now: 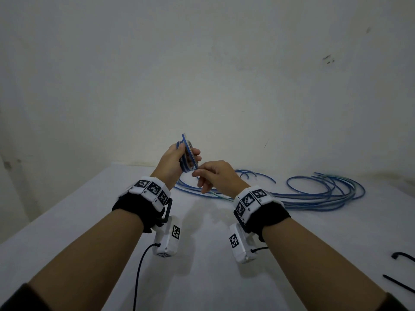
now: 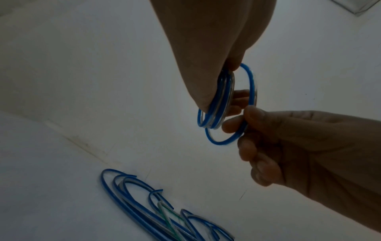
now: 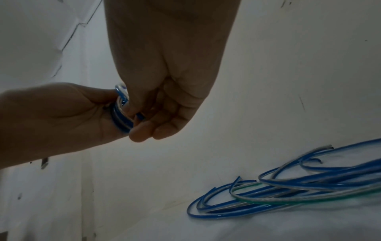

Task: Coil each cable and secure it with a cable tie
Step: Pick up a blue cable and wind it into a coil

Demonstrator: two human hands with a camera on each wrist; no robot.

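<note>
My left hand (image 1: 179,159) holds a small coil of blue cable (image 1: 187,153) upright above the white table (image 1: 202,254), its loops wrapped around the fingers. In the left wrist view the coil (image 2: 218,104) hangs from that hand, with one looser loop (image 2: 226,140) out to the side. My right hand (image 1: 208,175) pinches this loose strand just below the coil (image 3: 121,117) between thumb and forefinger. The remaining fingers of the right hand are curled.
A heap of loose blue, clear and green cables (image 1: 314,194) sprawls on the table's far right, close to the wall (image 1: 202,63). Black cable ties (image 1: 402,257) lie at the right edge. A black cord (image 1: 139,272) hangs from the left wrist camera.
</note>
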